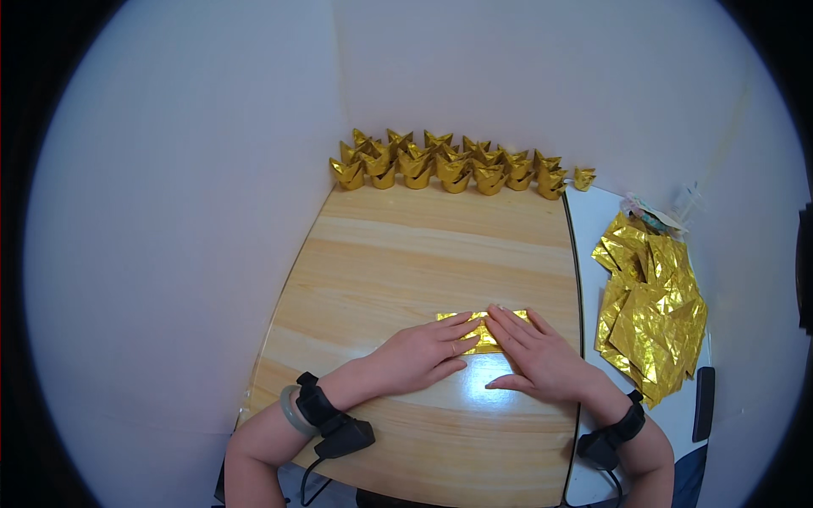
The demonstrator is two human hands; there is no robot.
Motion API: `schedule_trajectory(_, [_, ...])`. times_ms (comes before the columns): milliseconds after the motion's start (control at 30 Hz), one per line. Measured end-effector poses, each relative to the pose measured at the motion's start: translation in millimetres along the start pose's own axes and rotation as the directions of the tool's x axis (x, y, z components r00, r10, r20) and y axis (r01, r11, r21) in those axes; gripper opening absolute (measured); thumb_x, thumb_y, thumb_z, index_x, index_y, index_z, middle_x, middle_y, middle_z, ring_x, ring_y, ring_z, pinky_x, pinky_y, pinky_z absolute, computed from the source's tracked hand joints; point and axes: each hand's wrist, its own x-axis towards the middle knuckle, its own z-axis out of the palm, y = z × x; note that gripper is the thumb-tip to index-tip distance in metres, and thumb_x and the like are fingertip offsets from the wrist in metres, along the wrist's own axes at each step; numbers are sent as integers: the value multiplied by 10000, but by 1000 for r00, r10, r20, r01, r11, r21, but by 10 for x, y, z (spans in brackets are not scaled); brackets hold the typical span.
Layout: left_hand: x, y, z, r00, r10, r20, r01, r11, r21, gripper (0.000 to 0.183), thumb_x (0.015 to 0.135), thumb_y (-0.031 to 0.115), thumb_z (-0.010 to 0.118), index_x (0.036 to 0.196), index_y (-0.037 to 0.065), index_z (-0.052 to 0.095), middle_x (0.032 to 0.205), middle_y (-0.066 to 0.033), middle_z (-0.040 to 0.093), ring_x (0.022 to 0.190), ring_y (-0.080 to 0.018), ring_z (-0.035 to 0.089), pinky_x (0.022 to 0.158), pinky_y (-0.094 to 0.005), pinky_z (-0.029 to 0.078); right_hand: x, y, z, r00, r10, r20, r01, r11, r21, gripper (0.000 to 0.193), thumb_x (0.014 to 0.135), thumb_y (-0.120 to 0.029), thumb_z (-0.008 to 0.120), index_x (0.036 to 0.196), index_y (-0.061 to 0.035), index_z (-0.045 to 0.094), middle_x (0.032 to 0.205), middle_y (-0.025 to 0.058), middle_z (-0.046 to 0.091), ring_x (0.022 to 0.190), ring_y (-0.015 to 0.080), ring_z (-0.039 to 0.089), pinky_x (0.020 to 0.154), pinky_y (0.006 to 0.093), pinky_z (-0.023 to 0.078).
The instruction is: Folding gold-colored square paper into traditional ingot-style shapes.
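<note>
A strip of folded gold foil paper [483, 340] lies flat on the wooden tabletop in front of me, its long side running left to right. My left hand [428, 351] rests over its left part, fingers stretched out and lying flat. From the other side my right hand [535, 354] presses on its right part with straight fingers, the thumb held apart on the table. Between the two hands the shiny middle of the strip shows; both ends are partly hidden under the fingers.
Rows of folded gold paper ingots [416, 168] line the table's far edge, one small ingot [584, 178] off to their right. A pile of gold foil sheets [656, 313] covers part of the white surface at right, near a dark bar-shaped object [704, 404]. Pale walls enclose the left and back.
</note>
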Motion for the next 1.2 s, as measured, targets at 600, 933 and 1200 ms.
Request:
schedule_trajectory(600, [-32,-131,-9,987,20,-158,7,986,165,232,840,89,643,1068,84,684,1245,-97,618,1173,-256,579,944,-347,512,-22,169,-28,965,104,-241,-115,993,-33,644,846,-422,661,1358,-79,476,1447,139,418,1357,298,373,1119,509,275])
schedule_trajectory(933, [-21,-117,-56,963,8,-270,30,990,136,201,817,60,657,1015,79,683,1131,-85,656,1086,-278,606,890,-372,521,15,98,-45,900,-193,-391,158,980,-121,281,731,-112,725,1007,-88,677,1046,44,679,1038,220,624,944,400,477])
schedule_trajectory(1200, [8,-44,-92,938,-133,-321,165,984,73,515,792,79,633,1286,1,512,1314,-179,510,1240,-350,456,1053,-422,379,19,107,-38,930,-157,-331,156,987,-30,292,732,-115,710,1023,-94,686,1080,37,669,1037,221,622,877,353,502])
